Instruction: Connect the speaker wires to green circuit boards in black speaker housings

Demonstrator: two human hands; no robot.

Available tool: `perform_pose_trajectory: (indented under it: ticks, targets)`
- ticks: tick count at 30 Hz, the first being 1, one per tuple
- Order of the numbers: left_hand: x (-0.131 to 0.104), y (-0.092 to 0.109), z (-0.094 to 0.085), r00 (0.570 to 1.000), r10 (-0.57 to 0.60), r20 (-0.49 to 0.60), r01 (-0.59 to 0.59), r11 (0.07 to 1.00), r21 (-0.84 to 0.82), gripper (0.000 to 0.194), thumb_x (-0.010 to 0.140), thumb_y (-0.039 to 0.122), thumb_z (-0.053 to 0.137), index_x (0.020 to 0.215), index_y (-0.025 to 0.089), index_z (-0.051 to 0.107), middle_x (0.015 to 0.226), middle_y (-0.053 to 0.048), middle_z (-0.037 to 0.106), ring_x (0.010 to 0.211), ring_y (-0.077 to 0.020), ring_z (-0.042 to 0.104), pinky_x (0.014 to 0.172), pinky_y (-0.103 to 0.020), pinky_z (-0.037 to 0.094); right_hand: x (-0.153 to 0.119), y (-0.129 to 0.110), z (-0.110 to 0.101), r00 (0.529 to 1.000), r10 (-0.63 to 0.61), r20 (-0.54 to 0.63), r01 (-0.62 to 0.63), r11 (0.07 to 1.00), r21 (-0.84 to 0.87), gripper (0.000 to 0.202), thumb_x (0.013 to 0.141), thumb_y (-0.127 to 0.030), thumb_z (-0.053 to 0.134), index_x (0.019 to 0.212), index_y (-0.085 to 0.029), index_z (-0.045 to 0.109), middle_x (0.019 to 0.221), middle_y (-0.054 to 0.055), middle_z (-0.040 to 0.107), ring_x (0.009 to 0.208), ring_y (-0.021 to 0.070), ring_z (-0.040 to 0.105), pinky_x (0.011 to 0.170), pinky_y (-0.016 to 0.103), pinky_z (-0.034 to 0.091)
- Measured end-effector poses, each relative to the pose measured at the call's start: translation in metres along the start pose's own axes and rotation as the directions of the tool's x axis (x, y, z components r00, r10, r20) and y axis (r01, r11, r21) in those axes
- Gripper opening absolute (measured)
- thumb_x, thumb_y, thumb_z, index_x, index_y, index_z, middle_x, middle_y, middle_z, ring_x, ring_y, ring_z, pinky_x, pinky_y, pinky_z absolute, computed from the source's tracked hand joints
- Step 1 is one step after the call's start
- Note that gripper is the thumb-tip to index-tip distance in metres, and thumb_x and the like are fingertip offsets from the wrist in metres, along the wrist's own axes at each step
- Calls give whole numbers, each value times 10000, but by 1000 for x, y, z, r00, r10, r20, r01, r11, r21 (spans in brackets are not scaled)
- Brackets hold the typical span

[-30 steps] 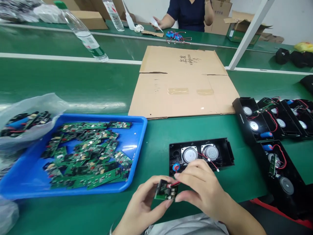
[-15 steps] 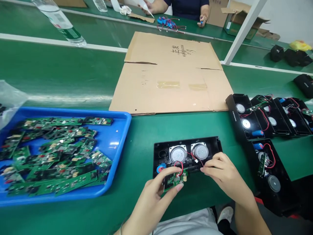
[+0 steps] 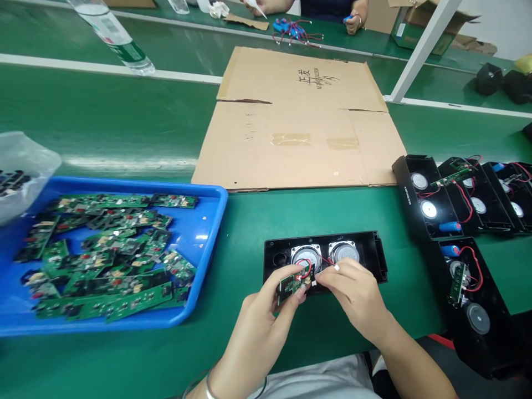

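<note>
My left hand (image 3: 266, 316) is closed on a green circuit board (image 3: 287, 286), thumb and fingers gripping its edges. A red wire (image 3: 308, 268) loops up from the board. At the board's right end, the fingertips of my right hand (image 3: 357, 296) pinch a small white wire plug (image 3: 313, 283); whether it sits in a socket I cannot tell. Another small white plug (image 3: 336, 267) shows above my right fingers. Behind both hands lies an open black speaker housing (image 3: 377, 260) with two round speakers, the left speaker (image 3: 306, 256) and right speaker (image 3: 343, 250) partly covered by my hands.
On the left a blue tray (image 3: 210, 244) holds many circuit boards, with a plastic bag (image 3: 31, 160) over its corner. Flattened cardboard (image 3: 299, 119) lies ahead. More speaker housings (image 3: 484, 288) stand at right. Across the bench are a bottle (image 3: 110, 36) and a co-worker's hand (image 3: 354, 22).
My right hand has moved left to the circuit board's right end. My left hand still holds the board, now turned a little. The camera view has shifted slightly.
</note>
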State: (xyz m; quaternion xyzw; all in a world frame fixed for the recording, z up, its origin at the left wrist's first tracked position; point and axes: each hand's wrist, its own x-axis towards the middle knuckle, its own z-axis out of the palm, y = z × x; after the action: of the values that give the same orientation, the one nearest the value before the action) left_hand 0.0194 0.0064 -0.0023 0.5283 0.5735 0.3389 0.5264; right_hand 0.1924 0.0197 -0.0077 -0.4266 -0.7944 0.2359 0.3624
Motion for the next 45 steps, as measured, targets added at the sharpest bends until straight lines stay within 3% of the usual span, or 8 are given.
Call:
perform_pose_trajectory:
  ticks: [3,6,9,15,28,32,37,45]
  targets:
    - [1,4,0,1000,-2,21,2,1000,-13,243,808,293,521,1049,275,544,890,22,728,776,-159,691,667,-244,580,4,0,-4,990,116,76,-116,993,5,206,927,-144,397,894,-157,600,770,36,548,706,126,503,610,243,437]
    - [3,13,-1,997,-50,55,51,999,-17,242,806,275,519,1047,257,532,883,13,723,773,-152,691,688,-233,572,6,0,-5,976,104,189,-98,994,-45,235,936,-150,354,852,-153,574,830,56,526,767,146,484,644,261,429]
    - [5,19,-2,994,-73,79,74,997,-14,237,806,276,506,1040,248,525,884,4,716,779,-155,691,692,-230,566,6,0,-6,973,78,217,-63,995,-75,220,939,-134,322,853,-143,525,806,53,521,739,148,450,644,274,407]
    - [8,21,-2,990,-92,107,97,994,-43,239,791,282,505,1025,242,521,880,4,708,772,-160,690,703,-237,560,12,0,-9,986,69,154,-80,995,63,125,912,-133,444,871,-166,557,791,21,537,735,117,478,641,224,405]
    - [14,30,-4,981,-109,160,125,987,-99,211,761,267,515,962,224,564,844,-6,702,686,-187,674,652,-309,569,10,3,-1,998,-53,36,54,998,-24,133,900,-118,461,825,-160,562,742,33,563,671,126,485,590,260,426]
    - [12,26,-3,992,-22,126,24,1000,-16,223,788,243,477,996,225,556,860,-18,709,740,-188,671,676,-300,556,7,1,3,996,-92,-7,91,993,-68,100,869,-81,504,828,-141,573,724,46,580,657,134,491,577,272,426]
    - [8,22,0,991,83,104,-97,986,138,223,835,241,431,1030,241,538,779,11,704,653,-164,649,580,-251,510,5,-1,7,992,-84,-97,76,993,-87,99,854,-63,524,835,-140,583,709,47,594,651,134,500,573,273,433]
    - [10,25,-1,980,151,131,-174,967,188,204,847,223,429,1004,256,553,727,32,693,555,-138,627,566,-233,503,10,-2,8,983,74,-165,-72,997,20,116,869,-151,539,779,-161,611,637,8,578,576,107,507,516,236,437]
